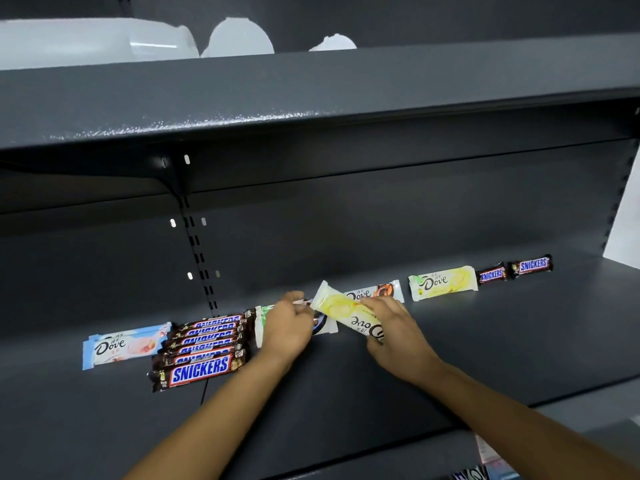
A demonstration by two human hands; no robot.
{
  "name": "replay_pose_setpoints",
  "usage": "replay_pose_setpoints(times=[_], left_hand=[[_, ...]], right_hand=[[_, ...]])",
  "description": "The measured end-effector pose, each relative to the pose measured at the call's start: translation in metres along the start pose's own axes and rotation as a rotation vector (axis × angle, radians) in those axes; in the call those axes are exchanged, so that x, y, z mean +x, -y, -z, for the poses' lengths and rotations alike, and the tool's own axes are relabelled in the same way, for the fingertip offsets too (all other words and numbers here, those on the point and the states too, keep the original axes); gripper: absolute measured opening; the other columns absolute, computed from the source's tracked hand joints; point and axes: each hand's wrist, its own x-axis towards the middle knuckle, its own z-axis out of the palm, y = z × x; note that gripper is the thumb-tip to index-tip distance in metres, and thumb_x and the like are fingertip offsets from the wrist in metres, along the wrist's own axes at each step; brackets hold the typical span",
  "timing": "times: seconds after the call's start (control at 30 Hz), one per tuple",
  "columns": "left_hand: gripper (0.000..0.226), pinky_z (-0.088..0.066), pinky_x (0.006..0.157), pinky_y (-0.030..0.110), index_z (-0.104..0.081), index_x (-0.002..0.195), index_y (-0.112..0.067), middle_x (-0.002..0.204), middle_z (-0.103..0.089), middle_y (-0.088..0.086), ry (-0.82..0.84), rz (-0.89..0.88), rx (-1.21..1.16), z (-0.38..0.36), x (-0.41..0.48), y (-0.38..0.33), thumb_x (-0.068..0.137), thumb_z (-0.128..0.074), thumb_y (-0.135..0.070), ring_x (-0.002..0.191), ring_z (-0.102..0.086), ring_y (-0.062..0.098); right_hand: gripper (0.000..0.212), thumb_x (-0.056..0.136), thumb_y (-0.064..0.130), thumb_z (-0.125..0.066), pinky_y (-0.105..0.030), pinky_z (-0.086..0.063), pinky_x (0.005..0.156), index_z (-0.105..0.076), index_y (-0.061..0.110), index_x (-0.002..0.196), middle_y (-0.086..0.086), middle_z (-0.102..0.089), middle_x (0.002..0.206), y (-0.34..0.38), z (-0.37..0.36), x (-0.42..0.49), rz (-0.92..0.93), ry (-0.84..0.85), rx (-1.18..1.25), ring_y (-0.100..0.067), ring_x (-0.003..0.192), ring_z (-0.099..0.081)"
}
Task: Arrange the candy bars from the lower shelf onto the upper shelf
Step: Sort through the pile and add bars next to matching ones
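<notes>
A yellow Dove bar is held tilted above a dark grey shelf, well to the right of a row of long Snickers bars. It is pinched at its near end between the thumb and curled fingers of the right hand. The left hand is laid with fingers curled over a white-and-green bar, which lies flat just right of the Snickers row. Whether that bar is actually gripped cannot be told, as the fingertips are largely hidden. The far end of the held bar is seen close beside the left hand.

The Snickers row is made up of several bars set side by side, labels up, with the nearest label plainly legible. Just left of the row, a pale blue-and-pink Dove bar is laid flat. Further right of the row, past both hands, a white Dove bar with brown and orange print is partly covered by the held bar. Beyond it are lined up a second yellow Dove bar, a short Snickers bar and a second short Snickers bar. High above the row, another shelf board is seen, with blurred white shapes resting on it.
</notes>
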Motion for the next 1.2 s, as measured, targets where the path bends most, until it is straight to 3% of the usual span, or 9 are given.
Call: replay_pose_setpoints(times=[0.1,0.2,0.33,0.43,0.6,0.7,0.83,1.0,1.2], left_hand=[[0.010,-0.050,0.078,0.032,-0.060,0.088,-0.020,0.060,-0.063,-0.010,0.057,-0.028,-0.103,-0.023,-0.016,-0.005,0.086,-0.055,-0.011,0.075,-0.062,0.021],[0.012,-0.041,0.061,0.025,-0.061,0.089,-0.016,0.051,-0.053,-0.013,0.074,-0.148,-0.040,-0.042,-0.029,-0.013,0.085,-0.050,-0.011,0.059,-0.051,0.011],[0.022,-0.049,0.075,0.028,-0.058,0.106,-0.023,0.081,-0.067,-0.008,0.115,-0.172,-0.040,-0.061,-0.036,-0.021,0.084,-0.058,-0.020,0.079,-0.062,0.011],[0.028,-0.049,0.076,0.031,-0.057,0.105,-0.024,0.088,-0.068,-0.005,0.123,-0.188,0.016,-0.075,-0.035,-0.023,0.079,-0.065,-0.028,0.084,-0.063,0.016],[0.034,-0.047,0.072,0.030,-0.059,0.105,-0.028,0.085,-0.065,-0.011,0.099,-0.204,0.125,-0.098,-0.025,-0.036,0.076,-0.069,-0.042,0.085,-0.062,0.016],[0.036,-0.044,0.074,0.030,-0.057,0.107,-0.025,0.088,-0.063,-0.008,0.096,-0.215,0.229,-0.121,-0.019,-0.050,0.077,-0.068,-0.041,0.092,-0.060,0.019],[0.049,-0.042,0.078,0.030,-0.046,0.119,-0.022,0.106,-0.065,-0.002,0.058,-0.226,0.407,-0.156,-0.008,-0.071,0.078,-0.068,-0.037,0.103,-0.059,0.022],[0.049,-0.042,0.085,0.031,-0.044,0.126,-0.025,0.115,-0.060,0.001,0.040,-0.423,0.816,-0.199,0.004,-0.090,0.082,-0.063,-0.025,0.107,-0.056,0.024],[0.053,-0.042,0.094,0.032,-0.041,0.135,-0.027,0.127,-0.046,0.000,0.144,-0.477,0.926,-0.236,0.026,-0.087,0.085,-0.054,-0.014,0.117,-0.044,0.022]], right_hand=[[0.062,0.078,0.007,-0.060,-0.014,-0.026,0.093,-0.040,0.014,0.136,-0.004,-0.043,0.127,0.008,-0.005,-0.001,-0.091,-0.079,0.051,-0.020,0.118,-0.041],[0.054,0.079,0.007,-0.062,-0.008,-0.029,0.082,-0.046,0.015,0.130,-0.002,-0.042,0.115,0.018,-0.006,-0.004,-0.153,-0.159,0.146,-0.018,0.107,-0.046],[0.041,0.080,0.015,-0.064,0.002,-0.035,0.071,-0.054,0.020,0.120,0.002,-0.044,0.107,0.023,-0.003,-0.011,-0.196,-0.216,0.272,0.003,0.086,-0.045],[0.040,0.074,0.022,-0.056,-0.004,-0.037,0.067,-0.056,0.025,0.114,0.001,-0.054,0.103,0.010,-0.001,-0.014,-0.198,-0.171,0.266,0.001,0.090,-0.047],[0.045,0.071,-0.002,-0.054,-0.008,-0.039,0.069,-0.058,0.033,0.098,0.019,-0.051,0.090,-0.018,0.025,-0.017,-0.167,-0.147,0.317,-0.002,0.089,-0.048],[0.048,0.073,-0.007,-0.051,-0.009,-0.042,0.072,-0.055,0.034,0.098,0.020,-0.049,0.086,-0.044,0.042,-0.017,-0.160,-0.125,0.333,-0.003,0.085,-0.050],[0.040,0.080,-0.001,-0.053,-0.008,-0.042,0.076,-0.058,0.018,0.115,0.006,-0.053,0.098,-0.094,0.067,-0.015,-0.183,-0.062,0.279,-0.005,0.088,-0.052],[0.031,0.082,0.006,-0.057,-0.015,-0.044,0.082,-0.061,0.015,0.112,0.001,-0.058,0.107,-0.154,0.100,-0.012,-0.235,-0.033,0.183,-0.003,0.088,-0.052],[0.030,0.086,0.013,-0.058,-0.019,-0.045,0.086,-0.058,0.016,0.116,0.000,-0.057,0.113,-0.206,0.122,-0.015,-0.281,0.089,0.114,-0.007,0.097,-0.054]])
